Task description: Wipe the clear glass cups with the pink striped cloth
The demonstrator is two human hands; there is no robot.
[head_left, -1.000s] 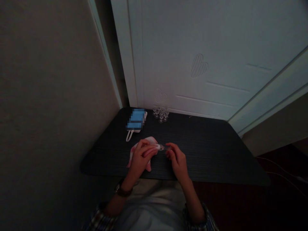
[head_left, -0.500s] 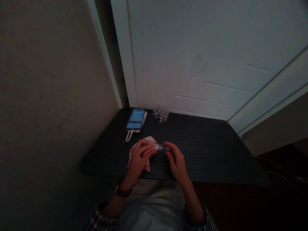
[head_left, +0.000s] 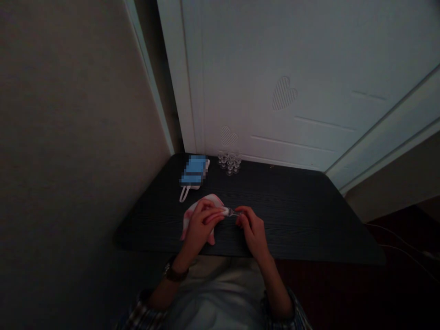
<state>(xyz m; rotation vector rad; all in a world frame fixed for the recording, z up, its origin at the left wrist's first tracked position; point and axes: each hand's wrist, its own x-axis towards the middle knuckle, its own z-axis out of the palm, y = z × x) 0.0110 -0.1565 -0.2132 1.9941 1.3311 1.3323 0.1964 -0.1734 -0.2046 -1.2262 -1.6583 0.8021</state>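
Observation:
My left hand (head_left: 201,223) is closed around a pink and white cloth (head_left: 217,200), whose loose part hangs down over the dark table. From the bunched cloth a small clear stemmed glass (head_left: 232,212) sticks out sideways, its bowl end at the cloth. My right hand (head_left: 252,229) pinches the foot end of this glass between thumb and fingers. The fingers partly cover the foot.
At the back of the dark table (head_left: 292,206) stands a cluster of several small clear stemmed glasses (head_left: 230,164). A blurred blue packet (head_left: 194,170) with a white strap lies to their left. A white door (head_left: 240,91) rises behind the table.
My right fingers have shifted round the glass's foot and closed more tightly. The glass has tilted slightly. My left hand and the cloth have hardly moved.

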